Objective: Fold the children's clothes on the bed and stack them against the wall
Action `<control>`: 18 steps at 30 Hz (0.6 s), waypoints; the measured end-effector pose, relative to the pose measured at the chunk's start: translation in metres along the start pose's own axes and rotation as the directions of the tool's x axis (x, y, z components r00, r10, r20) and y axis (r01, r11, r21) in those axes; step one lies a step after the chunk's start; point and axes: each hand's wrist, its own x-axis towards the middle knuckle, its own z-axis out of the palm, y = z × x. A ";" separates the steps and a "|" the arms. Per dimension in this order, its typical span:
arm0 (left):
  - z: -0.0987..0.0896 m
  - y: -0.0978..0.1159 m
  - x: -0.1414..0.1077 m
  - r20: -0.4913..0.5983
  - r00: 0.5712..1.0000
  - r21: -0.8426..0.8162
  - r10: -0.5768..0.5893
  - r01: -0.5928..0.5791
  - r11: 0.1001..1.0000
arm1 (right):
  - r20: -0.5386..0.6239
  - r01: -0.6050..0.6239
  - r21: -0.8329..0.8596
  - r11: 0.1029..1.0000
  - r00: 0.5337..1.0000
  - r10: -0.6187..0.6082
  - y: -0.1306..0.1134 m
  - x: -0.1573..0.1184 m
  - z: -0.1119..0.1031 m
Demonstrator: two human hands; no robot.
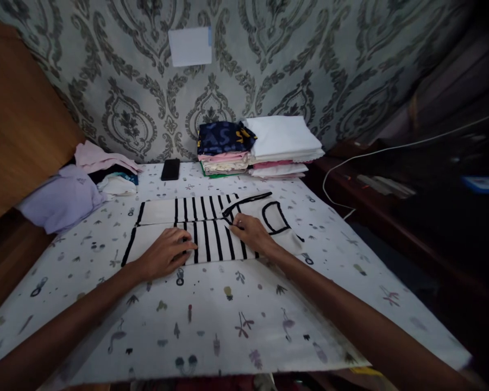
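Observation:
A white garment with black stripes and black trim (212,239) lies flat on the patterned white cloth, its dark-edged neck opening toward the right. Part of it is folded over, with the edges meeting along the middle. My left hand (169,252) rests on the garment's near left part, fingers spread and palm down. Near the middle fold, my right hand (250,232) has its fingers pinched together on the garment, beside a black-trimmed strap or edge.
Folded clothes (224,146) and a white folded pile (283,142) stand against the wall. A black phone (170,169) lies left of them. Loose clothes (67,195) lie at the left edge, beside a brown wooden panel (20,119). A white cable (334,168) hangs at the right.

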 end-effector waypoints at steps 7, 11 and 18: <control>-0.009 -0.005 0.012 0.008 0.995 0.018 -0.101 0.101 0.995 | -0.106 0.133 -0.309 0.942 0.979 -0.173 -0.021 -0.005 0.000; 0.001 -0.024 0.027 -0.027 0.956 0.153 -0.291 0.292 0.944 | -0.043 0.405 -0.349 0.845 0.894 -0.446 -0.034 0.010 0.024; 0.017 -0.049 0.018 0.080 0.911 0.276 -0.405 0.371 0.887 | 0.165 0.370 -0.322 0.871 0.928 -0.334 -0.022 0.027 0.045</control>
